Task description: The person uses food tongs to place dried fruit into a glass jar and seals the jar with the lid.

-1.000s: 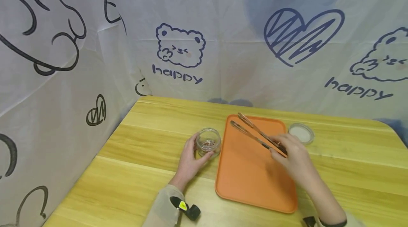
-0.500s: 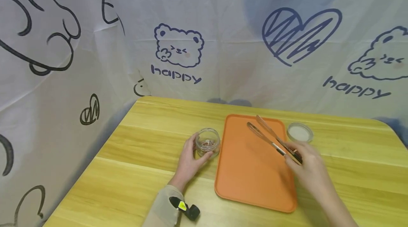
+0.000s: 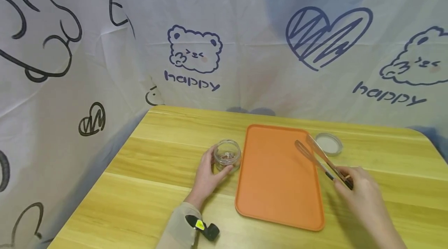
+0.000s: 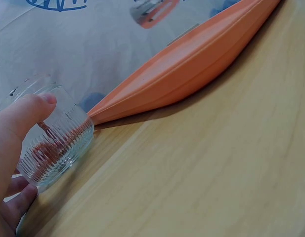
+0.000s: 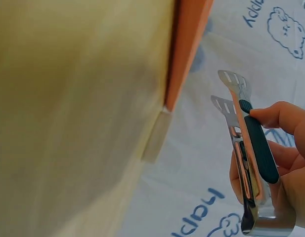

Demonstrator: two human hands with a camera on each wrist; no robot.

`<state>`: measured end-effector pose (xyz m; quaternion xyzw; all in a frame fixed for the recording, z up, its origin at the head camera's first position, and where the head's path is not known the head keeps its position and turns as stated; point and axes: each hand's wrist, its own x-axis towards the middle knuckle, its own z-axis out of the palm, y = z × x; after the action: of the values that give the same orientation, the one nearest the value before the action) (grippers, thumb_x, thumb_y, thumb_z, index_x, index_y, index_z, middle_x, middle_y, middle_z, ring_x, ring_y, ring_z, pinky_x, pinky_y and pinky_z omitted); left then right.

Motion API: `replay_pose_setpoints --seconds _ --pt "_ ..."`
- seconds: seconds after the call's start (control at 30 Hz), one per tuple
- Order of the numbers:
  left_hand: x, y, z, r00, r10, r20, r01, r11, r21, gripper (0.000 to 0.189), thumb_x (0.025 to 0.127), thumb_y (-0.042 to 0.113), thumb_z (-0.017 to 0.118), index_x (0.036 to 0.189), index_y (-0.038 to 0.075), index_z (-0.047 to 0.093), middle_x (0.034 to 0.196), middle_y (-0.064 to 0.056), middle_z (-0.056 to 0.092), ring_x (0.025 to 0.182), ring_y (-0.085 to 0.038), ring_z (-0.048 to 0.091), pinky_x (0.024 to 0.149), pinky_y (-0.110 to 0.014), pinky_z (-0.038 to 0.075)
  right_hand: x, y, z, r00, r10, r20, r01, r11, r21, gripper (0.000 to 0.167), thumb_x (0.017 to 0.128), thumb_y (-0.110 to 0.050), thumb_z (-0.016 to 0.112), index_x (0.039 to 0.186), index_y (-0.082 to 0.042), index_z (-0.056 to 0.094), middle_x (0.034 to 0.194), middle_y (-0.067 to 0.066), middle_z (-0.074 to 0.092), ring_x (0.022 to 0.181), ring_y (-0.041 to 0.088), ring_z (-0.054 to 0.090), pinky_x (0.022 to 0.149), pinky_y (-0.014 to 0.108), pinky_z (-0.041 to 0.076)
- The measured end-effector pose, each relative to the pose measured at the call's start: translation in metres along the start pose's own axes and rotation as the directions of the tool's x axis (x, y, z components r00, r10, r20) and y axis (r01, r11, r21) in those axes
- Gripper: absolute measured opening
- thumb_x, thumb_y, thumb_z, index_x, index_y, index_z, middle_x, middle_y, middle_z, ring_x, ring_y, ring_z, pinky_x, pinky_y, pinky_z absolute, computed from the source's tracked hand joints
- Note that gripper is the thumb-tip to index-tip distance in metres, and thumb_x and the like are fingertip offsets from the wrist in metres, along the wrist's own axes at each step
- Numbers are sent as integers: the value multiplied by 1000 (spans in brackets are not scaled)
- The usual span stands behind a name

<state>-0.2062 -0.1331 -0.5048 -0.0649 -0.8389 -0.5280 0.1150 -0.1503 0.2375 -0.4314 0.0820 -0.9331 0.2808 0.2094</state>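
My left hand (image 3: 205, 179) holds a small glass jar (image 3: 227, 157) on the table, fingers and thumb around its sides. Reddish-brown bits lie in the bottom of the jar, and ribbed glass shows in the left wrist view (image 4: 68, 138). In my right hand (image 3: 364, 194) is a pair of metal tongs (image 3: 323, 161) with dark grips. Their slotted tips stand apart with nothing between them, above the right edge of an orange tray (image 3: 276, 179). The right wrist view shows the thumb pressing on one arm of the tongs (image 5: 261, 153).
Behind the tongs, a round pale lid (image 3: 329, 143) lies on the wooden table (image 3: 168, 152), just right of the tray. A white cloth (image 3: 252, 66) printed with bears and hearts hangs behind the table and along its left side.
My right hand has carried the tongs to the right and nearer to me, from over the middle of the tray to its right edge. The left hand and jar stay put.
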Motion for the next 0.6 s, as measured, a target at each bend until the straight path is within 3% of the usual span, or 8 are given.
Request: replay_pose_setpoints --seconds 0.17,0.47,0.6 --pt "1 -1 1 1000 2 -1 -2 1000 -4 82 78 29 79 144 7 35 138 -14 45 120 -25 48 103 -38 40 -8 13 -4 998 55 31 -55 998 -14 27 78 -1 70 103 7 65 89 18 62 75 30 59 56 32 44" --pt "1 0 0 1000 -12 0 12 1000 -4 83 78 31 79 144 7 35 138 -13 44 121 -25 48 104 -38 39 -13 32 -17 983 152 101 -143 986 -88 27 81 -3 68 103 12 63 87 25 61 76 37 59 59 49 46" --pt "1 1 0 1000 -13 3 13 1000 -2 82 79 30 79 144 7 35 138 -13 44 120 -25 48 104 -38 40 -15 37 -21 972 183 149 -166 979 -116 27 83 -5 67 103 12 62 89 26 61 78 39 59 60 51 46"
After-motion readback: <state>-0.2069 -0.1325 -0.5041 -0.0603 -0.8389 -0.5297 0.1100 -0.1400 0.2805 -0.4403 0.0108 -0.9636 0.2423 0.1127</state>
